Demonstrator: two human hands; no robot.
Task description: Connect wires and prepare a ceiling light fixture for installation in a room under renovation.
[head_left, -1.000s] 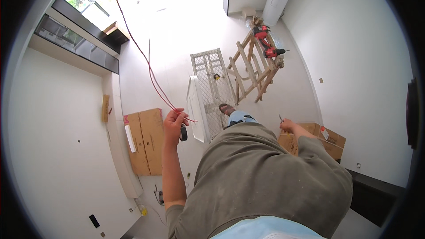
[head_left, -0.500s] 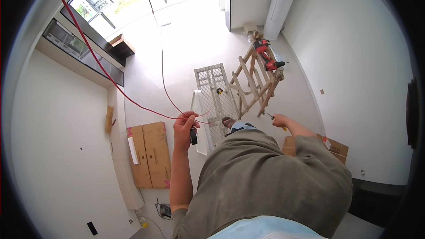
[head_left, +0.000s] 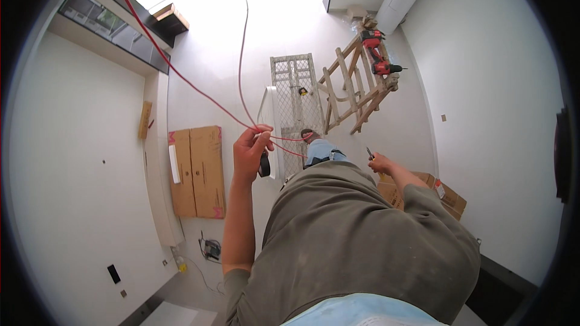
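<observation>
At the upper left of the frame, the wires could be pulled free by their own weight should the pinch be eased; left of centre, they are pressed between thumb and fingers of the left hand, loose ends splayed beyond the grip's right. Right of centre, a tool is clasped by the right hand.
</observation>
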